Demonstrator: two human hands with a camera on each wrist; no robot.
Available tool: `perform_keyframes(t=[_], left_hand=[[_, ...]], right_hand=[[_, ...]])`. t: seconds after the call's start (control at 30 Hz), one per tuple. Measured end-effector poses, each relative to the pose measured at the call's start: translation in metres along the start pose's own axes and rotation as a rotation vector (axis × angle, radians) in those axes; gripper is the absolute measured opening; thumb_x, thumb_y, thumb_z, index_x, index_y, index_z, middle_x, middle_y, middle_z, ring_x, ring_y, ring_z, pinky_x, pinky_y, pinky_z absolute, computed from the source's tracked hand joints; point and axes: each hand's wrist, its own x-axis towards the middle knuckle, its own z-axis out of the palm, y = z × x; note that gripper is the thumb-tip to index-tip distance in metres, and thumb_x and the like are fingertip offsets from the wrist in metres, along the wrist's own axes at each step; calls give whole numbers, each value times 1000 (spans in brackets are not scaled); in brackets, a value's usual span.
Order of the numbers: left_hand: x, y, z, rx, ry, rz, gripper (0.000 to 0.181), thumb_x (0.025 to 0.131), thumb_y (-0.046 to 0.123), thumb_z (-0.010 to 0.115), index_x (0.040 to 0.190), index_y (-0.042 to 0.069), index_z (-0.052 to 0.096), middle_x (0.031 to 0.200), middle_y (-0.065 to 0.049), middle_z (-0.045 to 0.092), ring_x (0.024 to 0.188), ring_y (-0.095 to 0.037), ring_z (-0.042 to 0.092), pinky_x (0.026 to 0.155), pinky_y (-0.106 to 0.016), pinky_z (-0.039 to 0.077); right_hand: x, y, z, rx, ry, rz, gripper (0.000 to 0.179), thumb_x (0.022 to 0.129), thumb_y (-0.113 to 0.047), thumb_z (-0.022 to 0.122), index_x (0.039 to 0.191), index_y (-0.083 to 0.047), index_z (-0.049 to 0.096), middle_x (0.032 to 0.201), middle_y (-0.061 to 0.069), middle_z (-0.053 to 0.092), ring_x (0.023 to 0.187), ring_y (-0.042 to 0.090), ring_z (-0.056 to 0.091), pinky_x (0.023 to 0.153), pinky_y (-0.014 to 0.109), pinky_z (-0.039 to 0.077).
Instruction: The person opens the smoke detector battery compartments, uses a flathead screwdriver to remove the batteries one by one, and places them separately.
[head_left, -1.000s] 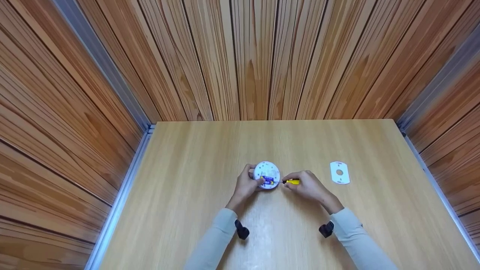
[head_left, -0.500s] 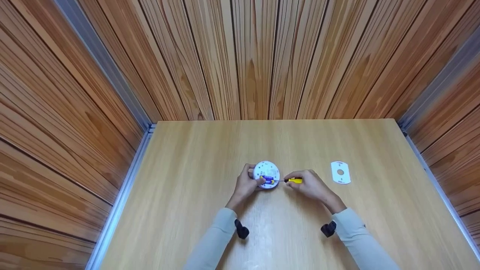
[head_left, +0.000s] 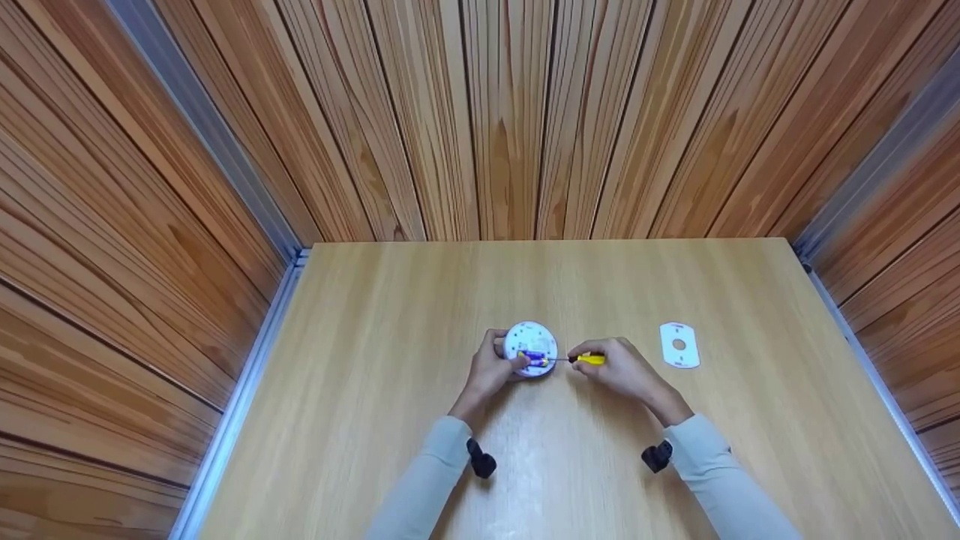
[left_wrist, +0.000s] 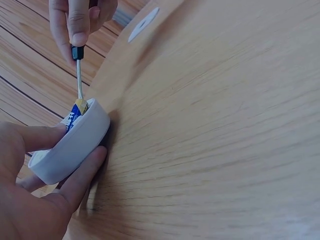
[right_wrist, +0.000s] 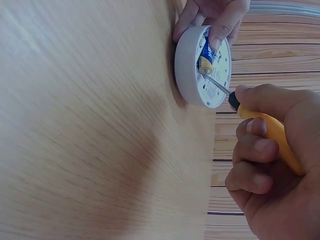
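Note:
My left hand (head_left: pixel 487 373) grips a round white battery-powered device (head_left: pixel 528 335), holding its underside up and tilted just above or on the table. The left thumb presses on blue-and-yellow batteries (right_wrist: pixel 208 50) in the device's recess; how many lie there is partly hidden by the thumb. In my right hand (head_left: pixel 621 369) is a screwdriver (right_wrist: pixel 275 132) with a yellow handle and black collar, fingers curled round it. Its thin metal shaft points left, and the tip touches or sits right at the yellow end of a battery, as the right wrist view shows.
To the right on the wooden table (head_left: pixel 420 300) lies a flat white plate (head_left: pixel 669 346) with a round hole in its middle. Wood-panelled walls (head_left: pixel 510 127) rise behind and at both sides, with metal rails along the edges.
The screwdriver has drawn slightly right, showing more of its shaft, and the battery end looks shifted. The device and left hand have moved a touch left.

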Motion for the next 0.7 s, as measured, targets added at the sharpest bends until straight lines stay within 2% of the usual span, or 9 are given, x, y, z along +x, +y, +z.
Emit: perform_keyframes(t=[0.17, 0.4, 0.53, 0.7], left_hand=[[1, 0, 0, -5, -3, -16, 60, 94, 2, 77, 147, 14, 51, 142, -19, 63, 117, -27, 71, 85, -32, 66], [0, -2, 0, -72, -16, 42, 63, 88, -5, 76, 145, 5, 50, 133, -26, 65, 106, -32, 75, 79, -38, 68], [0, -3, 0, -71, -18, 37, 61, 91, -3, 76, 146, 5, 49, 132, -24, 65, 105, -29, 75, 79, -36, 67], [0, -2, 0, -76, -23, 29, 50, 100, 7, 70, 146, 6, 49, 127, -22, 67, 101, -25, 76, 79, -36, 67]], right_hand=[[1, 1, 1, -19, 15, -13, 27, 100, -16, 75, 127, -14, 78, 132, 8, 75, 114, 27, 66, 106, 50, 56], [0, 2, 0, -53, 45, -12, 25, 99, -19, 76, 124, -13, 79, 127, 7, 77, 110, 27, 65, 103, 49, 55], [-1, 4, 0, -39, 59, 15, 26, 100, -21, 75, 125, -14, 79, 129, 5, 76, 113, 27, 65, 105, 50, 54], [-3, 5, 0, -29, 78, 32, 27, 101, -22, 74, 127, -15, 78, 130, 5, 75, 113, 27, 64, 103, 48, 54]])
